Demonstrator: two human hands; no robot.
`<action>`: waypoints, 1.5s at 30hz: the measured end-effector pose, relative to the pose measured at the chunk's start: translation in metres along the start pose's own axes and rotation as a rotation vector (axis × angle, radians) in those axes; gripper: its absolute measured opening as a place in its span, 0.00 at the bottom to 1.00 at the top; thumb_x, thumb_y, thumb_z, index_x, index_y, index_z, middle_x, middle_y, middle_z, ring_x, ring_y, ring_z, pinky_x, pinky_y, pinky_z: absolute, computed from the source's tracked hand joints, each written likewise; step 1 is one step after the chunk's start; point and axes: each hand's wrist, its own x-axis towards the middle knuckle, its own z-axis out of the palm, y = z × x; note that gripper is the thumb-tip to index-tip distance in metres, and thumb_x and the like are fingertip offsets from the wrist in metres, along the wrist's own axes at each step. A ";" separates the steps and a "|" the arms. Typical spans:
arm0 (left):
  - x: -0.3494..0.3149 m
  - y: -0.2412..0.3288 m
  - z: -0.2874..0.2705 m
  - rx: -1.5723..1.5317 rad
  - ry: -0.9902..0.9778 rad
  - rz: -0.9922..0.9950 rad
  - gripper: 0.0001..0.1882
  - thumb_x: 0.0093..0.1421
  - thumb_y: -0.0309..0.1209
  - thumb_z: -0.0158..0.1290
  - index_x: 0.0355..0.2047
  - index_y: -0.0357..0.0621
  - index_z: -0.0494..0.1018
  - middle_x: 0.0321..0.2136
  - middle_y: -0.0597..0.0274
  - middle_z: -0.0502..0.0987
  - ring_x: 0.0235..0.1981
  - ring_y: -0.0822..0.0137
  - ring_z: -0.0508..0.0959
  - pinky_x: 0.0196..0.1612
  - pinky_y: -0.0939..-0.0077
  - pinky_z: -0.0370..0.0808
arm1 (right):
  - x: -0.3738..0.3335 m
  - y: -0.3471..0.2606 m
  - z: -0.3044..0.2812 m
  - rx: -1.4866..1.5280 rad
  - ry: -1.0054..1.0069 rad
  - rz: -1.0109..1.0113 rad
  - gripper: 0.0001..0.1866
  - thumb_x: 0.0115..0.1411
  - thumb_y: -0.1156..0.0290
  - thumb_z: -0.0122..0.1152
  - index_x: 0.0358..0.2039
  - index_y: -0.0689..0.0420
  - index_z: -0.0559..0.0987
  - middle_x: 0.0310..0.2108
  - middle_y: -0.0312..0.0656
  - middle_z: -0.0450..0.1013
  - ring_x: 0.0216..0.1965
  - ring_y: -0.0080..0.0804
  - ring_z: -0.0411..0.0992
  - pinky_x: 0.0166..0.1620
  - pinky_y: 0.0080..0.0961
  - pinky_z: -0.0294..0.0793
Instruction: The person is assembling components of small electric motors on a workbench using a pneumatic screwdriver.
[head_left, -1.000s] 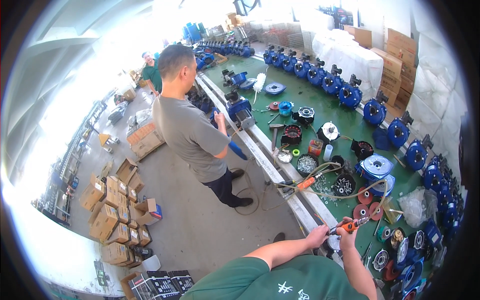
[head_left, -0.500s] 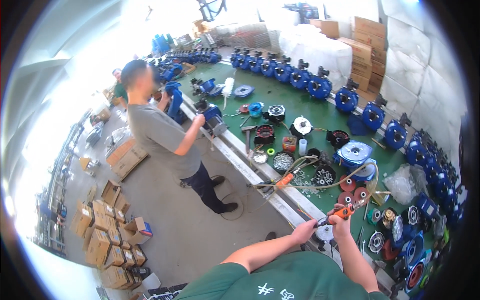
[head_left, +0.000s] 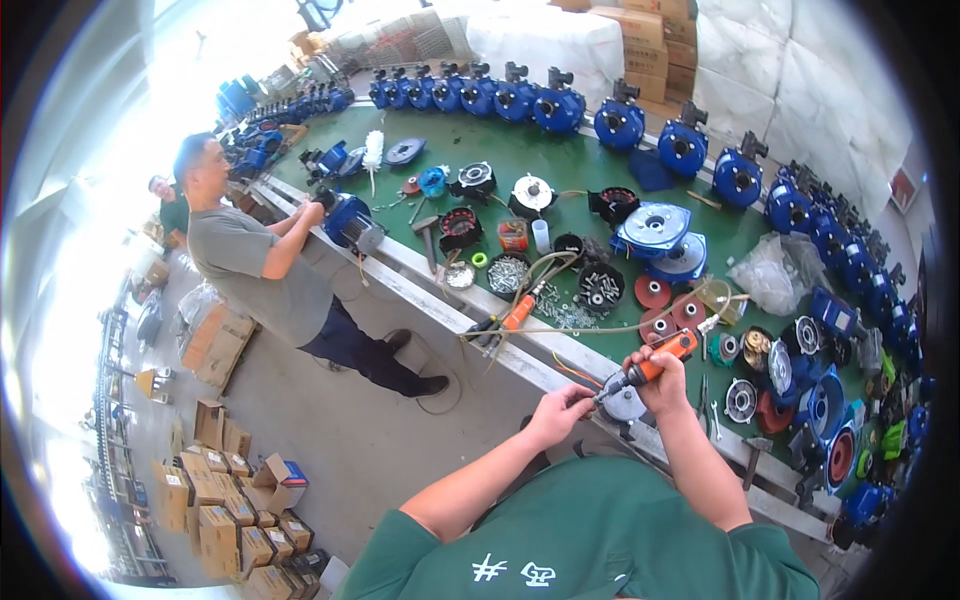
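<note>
Seen from above, a person in a green shirt works at a long green surface [head_left: 460, 140] edged with pale rails [head_left: 555, 378]. The right hand [head_left: 662, 380] has a firm grip around an orange power tool [head_left: 668, 356], its dark nose angled down to the left. The left hand [head_left: 560, 412] has its fingers drawn together in a narrow grip at the tool's tip; whether they pinch something small, I cannot tell. Just below the tool, near the rail, is a round silver part [head_left: 627, 404], partly covered, with thin coloured wires [head_left: 577, 371] beside it.

The work on this piece looks to be midway: hands and tool are at it together, though whether any bolt is seated is too small to judge. Much appears left unassembled. Loose bolts [head_left: 577, 317], red discs [head_left: 653, 292] and stacked blue covers [head_left: 656, 226] lie apart on the surface, near a second orange tool [head_left: 520, 311]. Along the far edge stands a curved row of blue pumps [head_left: 558, 105], which look more complete. To the left, a co-worker in grey [head_left: 258, 250] reaches to a blue motor [head_left: 350, 220].
</note>
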 end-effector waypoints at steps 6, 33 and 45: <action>0.006 -0.009 -0.015 -0.251 -0.201 -0.435 0.14 0.70 0.37 0.53 0.45 0.39 0.74 0.35 0.63 0.79 0.34 0.73 0.79 0.41 0.76 0.79 | -0.006 0.002 -0.003 -0.067 -0.099 -0.019 0.26 0.43 0.81 0.54 0.47 0.55 0.71 0.29 0.39 0.70 0.36 0.37 0.72 0.52 0.44 0.71; 0.123 -0.065 -0.092 0.290 0.111 -0.304 0.14 0.69 0.36 0.49 0.37 0.39 0.79 0.22 0.67 0.72 0.26 0.77 0.71 0.29 0.77 0.68 | 0.045 -0.034 -0.037 -0.805 0.102 -0.423 0.24 0.45 0.87 0.61 0.46 0.61 0.73 0.32 0.41 0.75 0.38 0.31 0.75 0.45 0.30 0.74; 0.174 -0.107 -0.091 0.177 0.109 -0.408 0.12 0.68 0.29 0.47 0.47 0.38 0.77 0.35 0.55 0.81 0.33 0.66 0.79 0.41 0.72 0.77 | 0.046 0.006 -0.066 -0.773 0.231 -0.424 0.25 0.48 0.86 0.64 0.49 0.60 0.73 0.35 0.40 0.75 0.39 0.27 0.74 0.44 0.26 0.75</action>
